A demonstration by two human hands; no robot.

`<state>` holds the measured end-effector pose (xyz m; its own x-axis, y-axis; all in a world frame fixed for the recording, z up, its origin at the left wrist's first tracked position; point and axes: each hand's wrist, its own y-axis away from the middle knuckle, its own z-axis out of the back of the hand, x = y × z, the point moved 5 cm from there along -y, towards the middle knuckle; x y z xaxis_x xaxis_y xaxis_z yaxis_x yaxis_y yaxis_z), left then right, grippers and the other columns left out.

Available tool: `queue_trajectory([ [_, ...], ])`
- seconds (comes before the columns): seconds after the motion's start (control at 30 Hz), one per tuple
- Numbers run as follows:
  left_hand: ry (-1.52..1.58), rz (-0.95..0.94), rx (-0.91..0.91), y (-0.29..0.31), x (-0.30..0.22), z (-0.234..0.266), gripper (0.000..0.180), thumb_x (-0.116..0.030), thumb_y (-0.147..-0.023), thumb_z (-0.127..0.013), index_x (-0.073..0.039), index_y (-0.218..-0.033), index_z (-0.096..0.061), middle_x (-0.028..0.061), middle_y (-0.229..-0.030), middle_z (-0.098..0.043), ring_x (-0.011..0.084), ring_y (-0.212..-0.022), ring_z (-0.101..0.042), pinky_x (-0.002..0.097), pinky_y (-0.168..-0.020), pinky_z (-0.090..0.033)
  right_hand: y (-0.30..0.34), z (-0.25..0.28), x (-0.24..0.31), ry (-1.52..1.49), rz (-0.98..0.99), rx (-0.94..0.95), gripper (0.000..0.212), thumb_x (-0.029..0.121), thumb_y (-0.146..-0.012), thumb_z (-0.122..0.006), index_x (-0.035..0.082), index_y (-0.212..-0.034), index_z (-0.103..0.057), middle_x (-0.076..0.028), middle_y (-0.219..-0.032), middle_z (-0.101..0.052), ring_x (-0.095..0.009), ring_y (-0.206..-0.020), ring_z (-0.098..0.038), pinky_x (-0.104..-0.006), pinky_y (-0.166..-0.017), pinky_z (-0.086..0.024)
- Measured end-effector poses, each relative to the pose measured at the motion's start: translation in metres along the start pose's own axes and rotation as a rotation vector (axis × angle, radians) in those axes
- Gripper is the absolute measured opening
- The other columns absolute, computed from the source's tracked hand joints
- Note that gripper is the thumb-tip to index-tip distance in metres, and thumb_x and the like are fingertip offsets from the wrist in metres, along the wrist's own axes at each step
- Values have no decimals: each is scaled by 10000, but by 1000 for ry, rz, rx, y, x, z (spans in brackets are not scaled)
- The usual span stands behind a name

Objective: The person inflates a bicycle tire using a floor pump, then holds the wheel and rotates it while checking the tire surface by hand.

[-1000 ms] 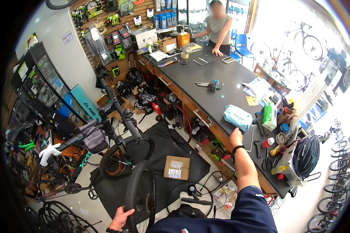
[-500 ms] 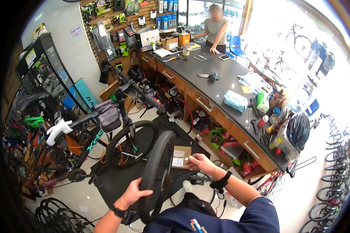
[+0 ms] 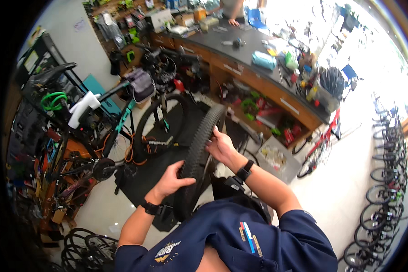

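A black knobby bicycle tire (image 3: 199,149) on its wheel stands upright in front of me, running from my chest up toward the workbench. My left hand (image 3: 172,179) grips the tire's near part from the left. My right hand (image 3: 220,147) holds the tire's right side higher up, fingers on the sidewall. Both wrists wear dark bands. My dark blue shirt fills the lower edge.
A teal bicycle (image 3: 122,118) with a white saddle stands on a black mat at left. A long dark workbench (image 3: 258,59) with tools and bottles runs along the back right; another person stands at its far end. Several bikes line the right wall (image 3: 385,181). Loose tires lie at lower left (image 3: 81,247).
My right hand left the workbench and came down onto the tire. My left hand rose onto the tire, and the wheel now stands closer and higher before me.
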<state>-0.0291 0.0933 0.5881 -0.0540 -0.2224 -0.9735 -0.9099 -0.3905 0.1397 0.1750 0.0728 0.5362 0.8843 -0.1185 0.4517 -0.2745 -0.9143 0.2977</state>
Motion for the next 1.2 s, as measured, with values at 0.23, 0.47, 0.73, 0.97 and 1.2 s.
queue_trajectory([
  [0.23, -57, 173, -34, 43, 65, 55, 885, 29, -689, -840, 91, -1436, -370, 131, -1346, -542, 196, -1225, -543, 344, -1068, -435, -5, 30, -84, -130, -69, -106, 396, 391, -1068, -421, 48, -1163, -595, -97, -1140, -654, -262, -1037, -622, -469, -923, -487],
  [0.47, -932, 331, -203, 133, 135, 121, 955, -134, -579, -920, 27, -1383, -429, 176, -1319, -523, 338, -1247, -518, 414, -1052, -425, -16, 39, -155, -210, -60, -210, 404, 373, -1080, -393, 36, -1255, -531, -97, -1241, -617, -242, -1145, -587, -435, -1014, -458],
  [0.73, -981, -10, -415, 238, 214, 162, 563, -116, -652, -861, 11, -1133, -597, 165, -1067, -629, 347, -1026, -613, 410, -926, -487, 41, -1, -204, -141, 159, -184, 429, 364, -1087, -347, 20, -1273, -526, -125, -1271, -610, -269, -1171, -583, -457, -1057, -441],
  [0.97, -837, -422, -237, 266, 92, 167, 517, -94, -676, -823, 11, -1139, -618, 163, -1119, -641, 321, -1079, -627, 370, -972, -485, 161, -26, -172, -109, 549, -179, 484, 380, -1092, -290, -3, -1261, -532, -163, -1281, -598, -324, -1166, -567, -519, -1069, -424],
  [1.2, -839, -485, -21, 207, 54, 101, 602, -116, -722, -827, 36, -1246, -573, 150, -1121, -639, 252, -1049, -635, 354, -922, -493, 225, 36, -101, -130, 746, -340, 506, 352, -1099, -215, -36, -1367, -397, -267, -1390, -482, -440, -1289, -477, -649, -1131, -336],
])
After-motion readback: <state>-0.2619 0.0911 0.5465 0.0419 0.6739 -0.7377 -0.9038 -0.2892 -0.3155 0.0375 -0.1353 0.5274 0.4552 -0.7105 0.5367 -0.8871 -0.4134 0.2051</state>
